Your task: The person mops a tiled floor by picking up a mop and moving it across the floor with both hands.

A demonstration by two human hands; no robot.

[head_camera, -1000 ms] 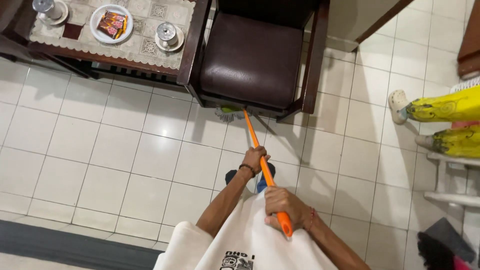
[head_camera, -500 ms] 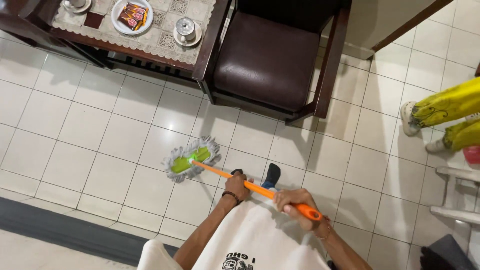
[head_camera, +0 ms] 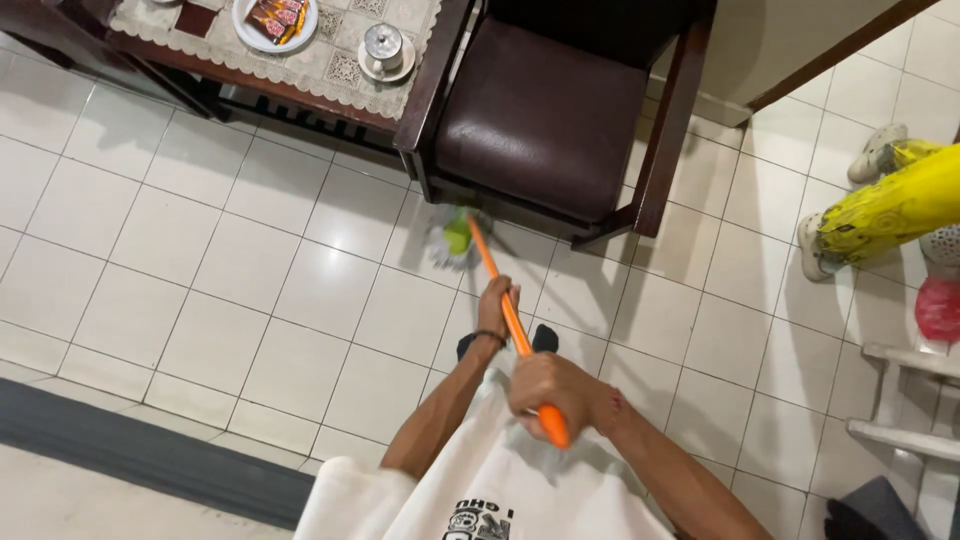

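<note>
white tiled floor (head_camera: 240, 290) fills most of the view, pale square tiles with thin dark grout lines. a dark grey strip (head_camera: 140, 450) runs along its lower left edge.

dark wooden armchair (head_camera: 545, 110) with a brown padded seat stands at top centre. just left of it, a dark wooden table (head_camera: 250, 75) covered with a pale lace cloth (head_camera: 330, 70).

another person's legs in yellow trousers (head_camera: 885, 215) stretch in from the right edge, pale shoes on the feet, well apart from me.

my white shirt (head_camera: 500, 490) with a dark print fills the bottom centre.

mop (head_camera: 500, 300): long orange handle running from my lap up toward the chair, green head with a white fringe (head_camera: 452, 240) flat on the tiles at the front left corner of the armchair, partly tucked under the seat edge.

my right hand (head_camera: 548, 392) is nearest me, fingers wrapped tight around the top end of the orange handle. my left hand (head_camera: 496, 305) sits further down the shaft, fingers closed around it, dark band on the wrist.

on the table: a white plate (head_camera: 276, 22) with dark red packets, and a small metal lidded cup on a saucer (head_camera: 384, 50) beside it.

red bag (head_camera: 938, 308) at the far right edge, near white rails.
</note>
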